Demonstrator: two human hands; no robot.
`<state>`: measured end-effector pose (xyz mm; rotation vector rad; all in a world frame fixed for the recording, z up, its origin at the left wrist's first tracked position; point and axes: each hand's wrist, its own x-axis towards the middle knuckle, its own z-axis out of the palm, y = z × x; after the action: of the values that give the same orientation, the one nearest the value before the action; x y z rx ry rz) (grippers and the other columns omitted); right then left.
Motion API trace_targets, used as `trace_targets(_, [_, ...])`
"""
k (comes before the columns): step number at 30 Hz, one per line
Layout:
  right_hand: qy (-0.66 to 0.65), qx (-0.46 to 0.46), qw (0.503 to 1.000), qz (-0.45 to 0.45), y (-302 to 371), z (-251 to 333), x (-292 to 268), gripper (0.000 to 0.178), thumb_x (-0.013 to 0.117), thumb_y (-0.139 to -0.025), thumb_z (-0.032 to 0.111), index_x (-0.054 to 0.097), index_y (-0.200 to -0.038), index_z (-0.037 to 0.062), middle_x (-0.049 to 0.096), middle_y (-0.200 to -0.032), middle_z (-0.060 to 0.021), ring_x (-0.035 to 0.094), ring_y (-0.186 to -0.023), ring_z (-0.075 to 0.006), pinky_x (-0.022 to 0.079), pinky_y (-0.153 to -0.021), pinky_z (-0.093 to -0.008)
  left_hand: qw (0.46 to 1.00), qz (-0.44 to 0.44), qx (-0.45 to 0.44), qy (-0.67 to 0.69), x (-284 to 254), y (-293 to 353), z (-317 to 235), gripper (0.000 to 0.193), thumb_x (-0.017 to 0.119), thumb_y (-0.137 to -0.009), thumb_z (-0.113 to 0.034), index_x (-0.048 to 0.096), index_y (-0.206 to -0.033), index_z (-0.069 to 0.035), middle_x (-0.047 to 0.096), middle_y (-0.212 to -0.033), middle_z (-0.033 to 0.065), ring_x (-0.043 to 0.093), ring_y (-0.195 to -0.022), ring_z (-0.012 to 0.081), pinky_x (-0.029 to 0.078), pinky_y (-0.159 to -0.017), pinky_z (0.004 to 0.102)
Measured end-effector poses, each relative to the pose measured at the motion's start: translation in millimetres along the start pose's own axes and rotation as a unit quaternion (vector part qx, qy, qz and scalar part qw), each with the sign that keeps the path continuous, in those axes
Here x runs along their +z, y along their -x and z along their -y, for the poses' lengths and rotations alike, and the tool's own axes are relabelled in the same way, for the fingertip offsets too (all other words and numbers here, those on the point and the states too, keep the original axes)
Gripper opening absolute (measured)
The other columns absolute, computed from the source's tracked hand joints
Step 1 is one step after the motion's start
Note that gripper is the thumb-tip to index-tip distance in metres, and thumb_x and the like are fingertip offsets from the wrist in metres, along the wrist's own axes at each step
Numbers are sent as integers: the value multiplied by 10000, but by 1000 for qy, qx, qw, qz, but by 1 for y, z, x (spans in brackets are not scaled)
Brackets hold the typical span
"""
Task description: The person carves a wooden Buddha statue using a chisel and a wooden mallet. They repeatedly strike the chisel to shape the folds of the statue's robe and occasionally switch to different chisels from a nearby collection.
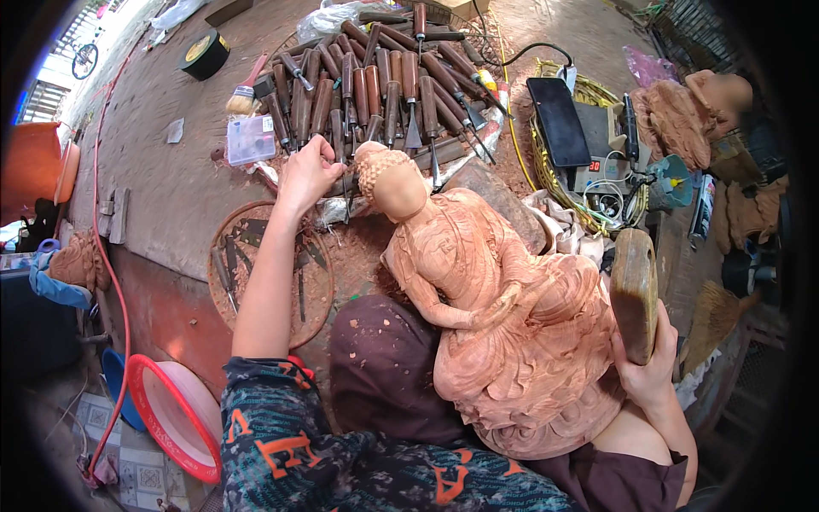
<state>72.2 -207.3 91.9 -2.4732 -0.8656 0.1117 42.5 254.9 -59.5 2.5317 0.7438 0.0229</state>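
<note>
A carved wooden seated figure (pixel 478 247) leans across my lap, its curly-haired head toward the tools. My left hand (pixel 314 171) reaches past that head to the near edge of a heap of wood-handled carving chisels (pixel 371 90). Its fingers are pinched together at the lower end of one chisel (pixel 338 132); the exact grip is partly hidden. On the right, my right hand (pixel 650 363) is wrapped round a worn wooden mallet (pixel 634 294), held upright beside the figure's base. Wood chips lie on my dark trousers.
A round shallow basket (pixel 223 299) with thin blades stands under my left forearm. Beyond lie a brush (pixel 247 90), a clear plastic box (pixel 251 140) and a black tape roll (pixel 205 56). At right are a phone (pixel 559 122), cables and another carving (pixel 674 119). A red-rimmed basin (pixel 175 418) sits lower left.
</note>
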Motion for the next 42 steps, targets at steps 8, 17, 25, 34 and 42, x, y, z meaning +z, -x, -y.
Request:
trace_targets(8, [-13, -9, 1000, 4, -2, 0, -1, 350, 644, -627, 0, 483, -936, -32, 549, -693, -148, 594, -596, -321, 451, -570, -306, 993, -71, -8, -89, 17, 24, -6, 206, 661, -765, -176, 524, -900, -100, 627, -703, 63, 632, -696, 290, 479, -627, 395])
trace_targets(17, [-31, 10, 999, -18, 1, -4, 4, 341, 645, -621, 2, 472, -913, -28, 535, -710, -145, 576, -593, -293, 433, -566, -299, 974, -196, 81, -79, 26, 28, 4, 124, 674, -791, -167, 586, -845, -98, 592, -819, 106, 622, -728, 332, 493, -625, 430])
trace_targets(25, [57, 26, 998, 8, 21, -29, 3, 676, 733, -638, 18, 421, -1222, -117, 595, -883, -193, 593, -794, -328, 444, -743, -377, 970, -103, 102, 194, 23, 44, -29, 91, 665, -775, -80, 638, -840, -24, 662, -764, 133, 646, -682, 290, 511, -648, 377])
trace_targets(34, [-46, 5, 999, -12, 1, -6, 5, 382, 670, -643, 8, 495, -978, -45, 555, -731, -148, 596, -626, -297, 452, -589, -311, 974, -73, 96, 192, 64, 51, -30, 269, 691, -731, -187, 624, -929, -16, 648, -840, 221, 621, -830, 408, 497, -699, 452])
trace_targets(42, [-60, 17, 998, 4, -1, -1, 1, 368, 657, -640, 3, 502, -971, -35, 577, -737, -144, 618, -639, -300, 464, -599, -298, 988, -80, 22, 128, 33, 51, -35, 120, 629, -789, -51, 642, -905, -23, 672, -793, 124, 648, -683, 203, 514, -646, 341])
